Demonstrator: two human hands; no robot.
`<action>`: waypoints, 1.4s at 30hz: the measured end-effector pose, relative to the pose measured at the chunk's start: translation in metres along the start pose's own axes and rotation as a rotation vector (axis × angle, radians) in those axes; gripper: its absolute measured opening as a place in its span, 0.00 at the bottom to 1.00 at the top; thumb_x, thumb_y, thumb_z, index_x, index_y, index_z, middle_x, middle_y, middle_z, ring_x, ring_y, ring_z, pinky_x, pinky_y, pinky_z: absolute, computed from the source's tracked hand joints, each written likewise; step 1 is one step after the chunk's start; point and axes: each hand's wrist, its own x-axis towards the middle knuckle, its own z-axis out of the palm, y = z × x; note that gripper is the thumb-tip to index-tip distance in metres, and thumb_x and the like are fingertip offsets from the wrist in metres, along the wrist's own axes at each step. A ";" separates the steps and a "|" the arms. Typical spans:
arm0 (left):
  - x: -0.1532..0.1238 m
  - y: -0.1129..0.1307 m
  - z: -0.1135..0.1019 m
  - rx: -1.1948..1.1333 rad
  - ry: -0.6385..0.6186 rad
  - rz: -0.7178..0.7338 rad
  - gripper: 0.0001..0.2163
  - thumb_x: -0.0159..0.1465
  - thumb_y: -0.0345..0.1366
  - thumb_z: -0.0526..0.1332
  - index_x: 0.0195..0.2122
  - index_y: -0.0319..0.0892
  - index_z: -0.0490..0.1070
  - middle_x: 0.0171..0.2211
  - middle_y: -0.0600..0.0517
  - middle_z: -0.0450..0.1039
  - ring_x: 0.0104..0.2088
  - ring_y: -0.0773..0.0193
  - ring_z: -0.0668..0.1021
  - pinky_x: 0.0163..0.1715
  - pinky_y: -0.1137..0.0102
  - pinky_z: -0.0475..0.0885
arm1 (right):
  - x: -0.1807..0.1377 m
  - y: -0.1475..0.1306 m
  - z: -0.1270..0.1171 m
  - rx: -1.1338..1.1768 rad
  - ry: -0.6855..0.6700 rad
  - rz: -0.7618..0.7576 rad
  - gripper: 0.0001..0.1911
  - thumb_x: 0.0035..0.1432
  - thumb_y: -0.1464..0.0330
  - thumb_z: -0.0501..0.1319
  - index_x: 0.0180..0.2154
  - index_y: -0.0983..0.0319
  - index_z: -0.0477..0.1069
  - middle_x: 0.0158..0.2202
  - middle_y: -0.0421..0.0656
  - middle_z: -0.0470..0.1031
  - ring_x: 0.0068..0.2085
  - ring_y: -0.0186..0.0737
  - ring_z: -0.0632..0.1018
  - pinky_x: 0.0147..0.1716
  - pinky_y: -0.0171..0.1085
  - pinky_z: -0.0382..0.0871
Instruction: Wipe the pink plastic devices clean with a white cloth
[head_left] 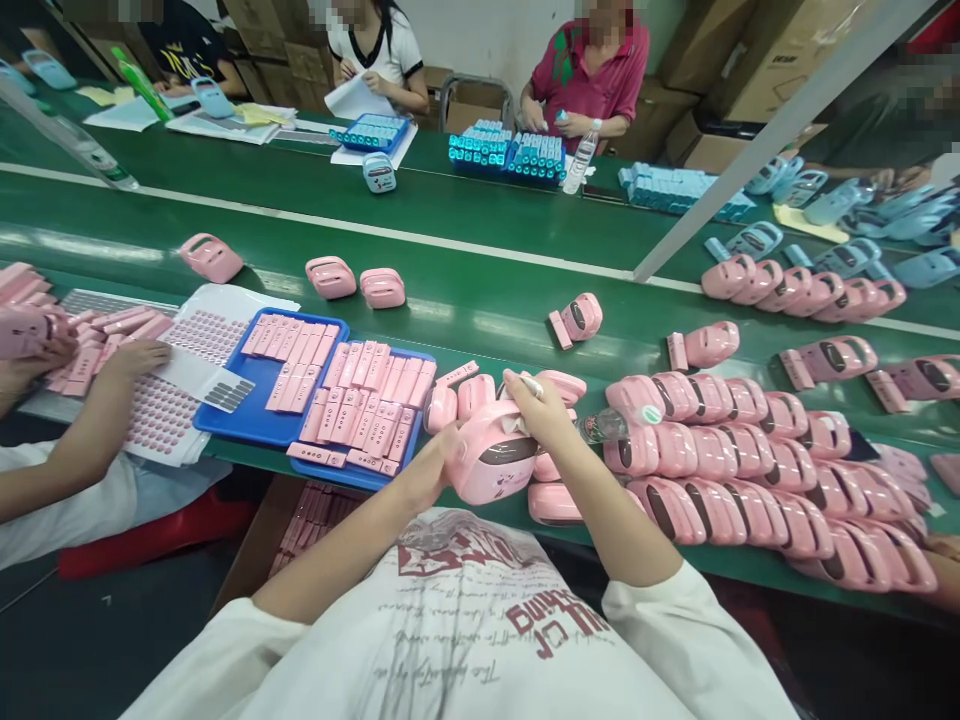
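My left hand (439, 465) grips a pink plastic housing (487, 470) by its left side, just above the table's near edge. The housing has a dark oval panel on top and a small printed picture on its front. Over the housing's upper right side, my right hand (538, 405) is closed with bent fingers. Something small and white shows beneath those fingers, too hidden to name. More pink housings (555, 503) lie close around, partly covered by my hands. Left of them, a blue tray (360, 478) holds rows of slim pink bars (364, 400).
Rows of pink housings (720, 450) fill the right side. A clear bottle (604, 427) lies beside my right forearm. A neighbour's hand (142, 357) is over sticker sheets (206, 335) at left. A slanted pole (750, 150) crosses the right. Co-workers sit opposite with blue parts (480, 145).
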 end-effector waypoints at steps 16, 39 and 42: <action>-0.001 0.002 -0.018 1.269 0.448 0.864 0.26 0.52 0.31 0.64 0.54 0.42 0.65 0.50 0.43 0.75 0.52 0.52 0.76 0.53 0.60 0.72 | -0.028 -0.011 0.028 -0.368 0.026 -0.546 0.24 0.63 0.54 0.49 0.22 0.59 0.69 0.22 0.44 0.72 0.25 0.38 0.69 0.27 0.38 0.61; -0.017 0.014 -0.031 1.247 0.508 1.384 0.21 0.63 0.43 0.60 0.56 0.44 0.62 0.49 0.42 0.73 0.54 0.51 0.74 0.49 0.55 0.75 | -0.014 0.000 0.000 0.183 0.248 -0.233 0.33 0.63 0.47 0.44 0.28 0.64 0.76 0.28 0.43 0.81 0.32 0.36 0.81 0.33 0.34 0.77; -0.019 0.009 -0.035 1.148 0.519 1.386 0.21 0.60 0.41 0.63 0.53 0.48 0.62 0.52 0.44 0.70 0.54 0.51 0.74 0.49 0.55 0.74 | -0.015 0.005 0.011 0.496 0.220 0.025 0.30 0.62 0.46 0.48 0.33 0.61 0.77 0.33 0.45 0.82 0.37 0.42 0.82 0.38 0.38 0.78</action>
